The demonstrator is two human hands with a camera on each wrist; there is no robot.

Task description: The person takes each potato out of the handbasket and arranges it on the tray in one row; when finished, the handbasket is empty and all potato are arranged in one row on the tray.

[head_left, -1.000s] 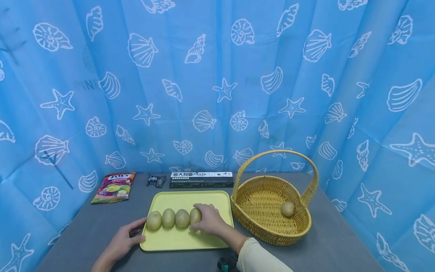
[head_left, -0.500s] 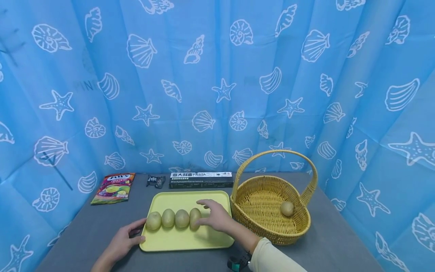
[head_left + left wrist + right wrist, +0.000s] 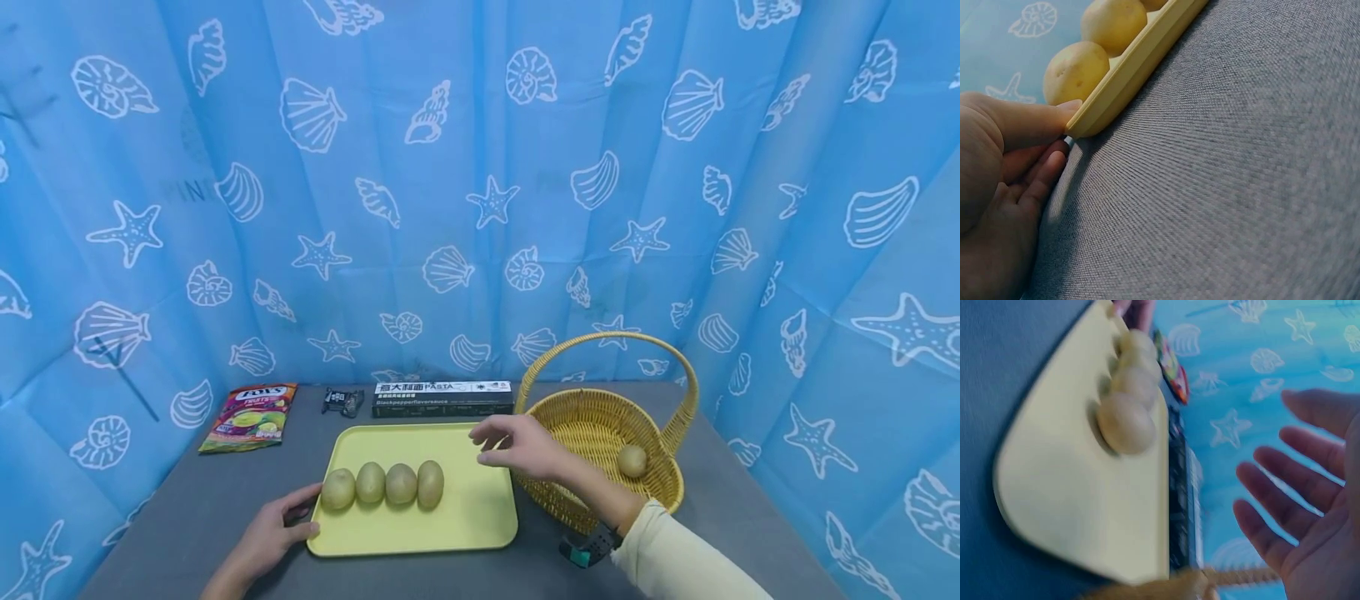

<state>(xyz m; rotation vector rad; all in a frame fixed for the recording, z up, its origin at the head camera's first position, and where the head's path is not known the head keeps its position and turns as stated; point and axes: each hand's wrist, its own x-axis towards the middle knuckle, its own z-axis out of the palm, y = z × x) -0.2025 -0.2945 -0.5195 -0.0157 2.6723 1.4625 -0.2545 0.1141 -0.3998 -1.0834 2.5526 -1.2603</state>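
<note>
Several potatoes (image 3: pixel 401 484) stand in a row across the left and middle of a yellow tray (image 3: pixel 480 525). My left hand (image 3: pixel 264 533) pinches the tray's left edge; in the left wrist view the thumb (image 3: pixel 1035 122) lies on the rim and the fingers are below it. My right hand (image 3: pixel 525 446) hangs above the tray's right side, close to a wicker basket (image 3: pixel 555 492). It holds nothing, and its fingers (image 3: pixel 1282 497) are spread and slightly bent in the right wrist view. One more potato (image 3: pixel 632 461) lies inside the basket, toward its right wall.
Behind the tray stands a black and white pasta box (image 3: pixel 442 400). A small black packet (image 3: pixel 344 402) and a colourful candy bag (image 3: pixel 249 417) lie to its left. The basket's tall arched handle (image 3: pixel 611 335) rises at the right. A blue shell-print curtain (image 3: pixel 480 208) encloses the grey table.
My right hand has let go of the rightmost potato on the tray and moved right and up toward the basket. The left hand stays at the tray's edge.
</note>
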